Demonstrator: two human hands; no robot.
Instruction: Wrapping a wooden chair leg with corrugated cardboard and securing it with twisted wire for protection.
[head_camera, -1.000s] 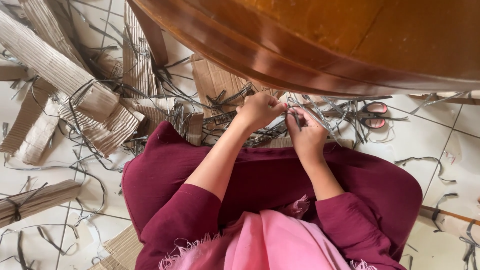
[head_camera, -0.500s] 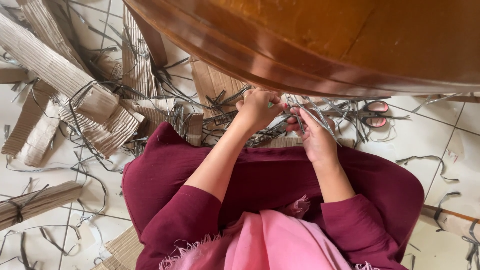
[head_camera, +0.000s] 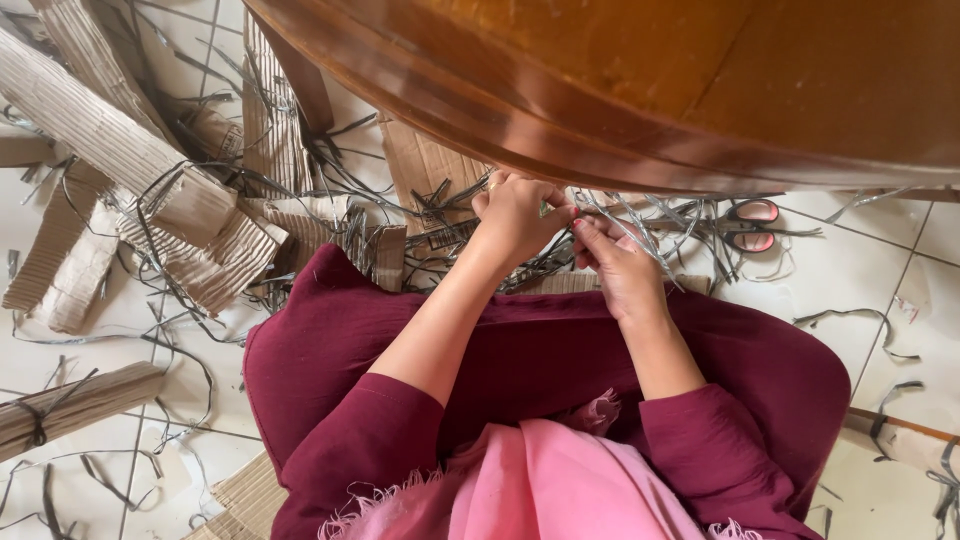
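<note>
Left hand (head_camera: 515, 215): closed on thin grey strips (head_camera: 610, 215), just under the wooden table edge (head_camera: 520, 140).
Right hand (head_camera: 620, 265): fingers pinched on the same strips.
Done: cardboard pieces (head_camera: 110, 140) are scattered on the floor.
Left: many loose strips; scissors (head_camera: 748, 228) are lying nearby.

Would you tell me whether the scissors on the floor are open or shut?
Shut: the scissors lie flat with both pink-lined handle loops pressed together.

Soft, even daylight fills the scene, with faint shadows on the pale floor tiles (head_camera: 880, 260). A glossy sheen streaks the wooden table (head_camera: 640, 90) edge (slightly blurred, being close). Elsewhere focus is sharp.
</note>
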